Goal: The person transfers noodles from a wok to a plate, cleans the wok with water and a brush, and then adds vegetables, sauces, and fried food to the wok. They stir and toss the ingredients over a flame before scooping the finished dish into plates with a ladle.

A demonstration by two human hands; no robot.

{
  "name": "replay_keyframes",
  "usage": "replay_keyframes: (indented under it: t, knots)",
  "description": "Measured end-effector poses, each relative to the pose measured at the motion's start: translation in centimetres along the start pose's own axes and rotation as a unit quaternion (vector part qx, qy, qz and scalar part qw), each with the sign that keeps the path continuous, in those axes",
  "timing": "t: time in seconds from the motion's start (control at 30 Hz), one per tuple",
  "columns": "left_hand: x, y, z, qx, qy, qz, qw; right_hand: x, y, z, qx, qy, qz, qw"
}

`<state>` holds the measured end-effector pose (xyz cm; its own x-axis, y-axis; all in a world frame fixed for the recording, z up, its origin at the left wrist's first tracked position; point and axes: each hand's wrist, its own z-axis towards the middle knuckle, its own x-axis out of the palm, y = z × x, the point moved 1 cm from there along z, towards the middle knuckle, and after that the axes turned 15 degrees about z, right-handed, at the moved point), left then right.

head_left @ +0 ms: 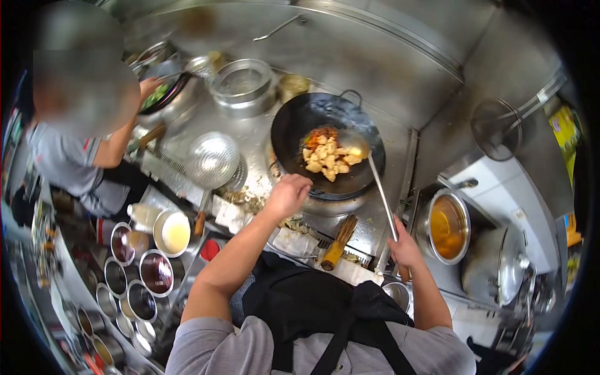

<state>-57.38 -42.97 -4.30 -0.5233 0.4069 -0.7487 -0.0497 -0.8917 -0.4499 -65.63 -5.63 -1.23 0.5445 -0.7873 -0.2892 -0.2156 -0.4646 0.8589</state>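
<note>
A black wok [287, 137] sits on the burner, with browned pale chunks of food [328, 156] and some red pieces in it. My left hand [289, 195] is closed at the wok's near rim, opposite the loop handle on the far side; what its fingers wrap round is mostly hidden. In my right hand [406, 249] is the long handle of a ladle [379, 181], gripped near its wooden end. The ladle's bowl rests in the wok at the right of the food, with a chunk in or against it.
Left of the wok are a perforated strainer [213, 157] and a steel pot [242, 90]. A bamboo brush [340, 242] lies in front. A basin of orange liquid [448, 228] stands right, several seasoning containers [156, 273] lower left. Another person [75, 156] works at a second wok.
</note>
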Motion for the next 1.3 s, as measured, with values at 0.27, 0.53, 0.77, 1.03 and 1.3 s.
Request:
replay_keyframes:
  t: [0.27, 0.53, 0.77, 1.03, 1.3]
  knots:
    - [6.8, 1.5, 1.2, 0.084, 0.231, 0.107, 0.963, 5.6, 6.0, -2.7, 0.071, 0.065, -0.359, 0.928]
    - [-1.1, 0.9, -7.8, 0.168, 0.228, 0.035, 0.958, 9.9, 9.7, -3.8, 0.053, -0.01, -0.423, 0.905]
    - [-1.1, 0.2, 1.8, 0.169, 0.187, 0.02, 0.968, 6.4, 7.7, -8.7, -0.029, 0.105, -0.277, 0.955]
    - [1.9, 2.3, -8.5, 0.193, 0.214, 0.066, 0.955, 11.6, 6.8, -3.6, 0.023, -0.042, -0.434, 0.9]
    - [-4.1, -2.1, 1.5, 0.127, 0.146, 0.059, 0.979, 6.5, 9.8, -10.8, 0.014, 0.112, -0.308, 0.945]
